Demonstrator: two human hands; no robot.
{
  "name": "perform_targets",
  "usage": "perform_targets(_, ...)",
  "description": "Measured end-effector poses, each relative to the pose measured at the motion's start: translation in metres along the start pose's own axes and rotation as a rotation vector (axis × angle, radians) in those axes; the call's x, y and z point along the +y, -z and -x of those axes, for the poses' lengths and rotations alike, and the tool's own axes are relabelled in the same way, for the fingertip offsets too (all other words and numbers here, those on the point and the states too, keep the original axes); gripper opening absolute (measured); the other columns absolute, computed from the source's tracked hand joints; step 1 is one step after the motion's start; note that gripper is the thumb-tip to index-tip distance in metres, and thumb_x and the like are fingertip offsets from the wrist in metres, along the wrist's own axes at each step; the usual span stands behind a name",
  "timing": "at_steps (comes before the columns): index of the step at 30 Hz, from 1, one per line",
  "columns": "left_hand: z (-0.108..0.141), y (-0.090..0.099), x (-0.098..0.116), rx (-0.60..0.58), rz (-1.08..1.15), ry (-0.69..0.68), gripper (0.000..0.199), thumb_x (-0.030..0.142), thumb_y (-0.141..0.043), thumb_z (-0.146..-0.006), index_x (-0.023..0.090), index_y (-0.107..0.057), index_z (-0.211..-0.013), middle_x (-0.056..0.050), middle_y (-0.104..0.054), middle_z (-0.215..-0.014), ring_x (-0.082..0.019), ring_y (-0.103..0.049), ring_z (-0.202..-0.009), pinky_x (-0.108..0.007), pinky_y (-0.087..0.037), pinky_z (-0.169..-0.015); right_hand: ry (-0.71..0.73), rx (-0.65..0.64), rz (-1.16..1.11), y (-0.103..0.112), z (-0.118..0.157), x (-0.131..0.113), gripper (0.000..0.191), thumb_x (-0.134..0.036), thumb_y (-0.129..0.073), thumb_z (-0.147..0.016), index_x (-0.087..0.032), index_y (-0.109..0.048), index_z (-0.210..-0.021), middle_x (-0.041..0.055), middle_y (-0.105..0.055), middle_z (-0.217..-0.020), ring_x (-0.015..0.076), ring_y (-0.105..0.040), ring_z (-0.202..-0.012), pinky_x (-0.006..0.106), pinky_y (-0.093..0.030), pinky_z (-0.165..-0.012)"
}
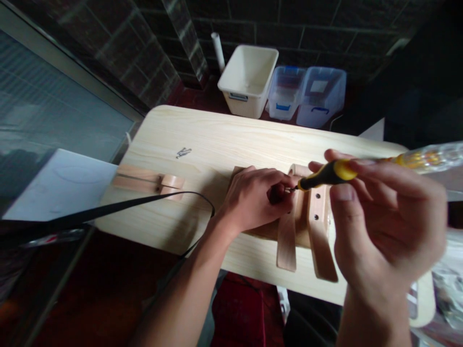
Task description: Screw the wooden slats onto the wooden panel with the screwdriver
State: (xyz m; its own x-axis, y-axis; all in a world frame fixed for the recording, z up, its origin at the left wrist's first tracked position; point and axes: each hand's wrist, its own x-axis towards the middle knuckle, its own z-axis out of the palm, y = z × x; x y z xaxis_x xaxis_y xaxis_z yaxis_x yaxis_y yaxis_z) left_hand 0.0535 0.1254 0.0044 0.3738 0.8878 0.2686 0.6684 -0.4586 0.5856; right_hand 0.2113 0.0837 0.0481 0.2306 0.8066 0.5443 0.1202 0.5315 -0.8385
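Observation:
My right hand (383,217) holds a yellow and black screwdriver (334,173) between thumb and fingers, its tip pointing left. That tip meets the pinched fingertips of my left hand (256,195), where a small dark metal piece shows, too small to name. Both hands are above a brown board (304,231) lying on the pale wooden table (217,135). Two wooden pieces rest on the board: one (287,246) partly under my left hand, the other (321,241) to its right with dark screw holes. Their lower ends reach past the board.
More wooden pieces (171,182) lie at the table's left, near a black strap (126,206). Small metal parts (183,153) sit toward the back left. Behind the table stand a cream bin (246,103) and two clear boxes. A clear yellow tube (430,158) is at right.

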Motion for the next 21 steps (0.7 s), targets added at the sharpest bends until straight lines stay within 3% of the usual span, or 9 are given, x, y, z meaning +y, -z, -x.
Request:
perform_targets(14,-0.0007,-0.0016,-0.0016,0.017,0.018,-0.016,0.014,0.028,-0.071,-0.083,0.026,-0.073,-0.096,0.005,-0.073,-0.076,-0.014,-0.067,-0.072,-0.032,-0.048,-0.084,-0.065,-0.054,0.061,0.0061,0.0011,-0.0016,0.029,-0.022,-0.072,-0.096,-0.032,-0.071,-0.123,0.0044,-0.073,-0.124,0.0297,-0.071,-0.121,0.059,-0.058,-0.11)
perform_targets(21,-0.0004,0.0001,-0.0008,-0.012,-0.013,-0.036,0.015,0.028,-0.07,-0.083,0.027,-0.073,-0.098,0.004,-0.074,-0.078,-0.016,-0.068,-0.075,-0.033,-0.046,-0.084,-0.049,-0.026,0.07,0.0018,0.0009,-0.0029,0.034,-0.015,-0.068,-0.096,-0.031,-0.07,-0.125,0.004,-0.071,-0.122,0.0297,-0.07,-0.121,0.059,-0.058,-0.111)
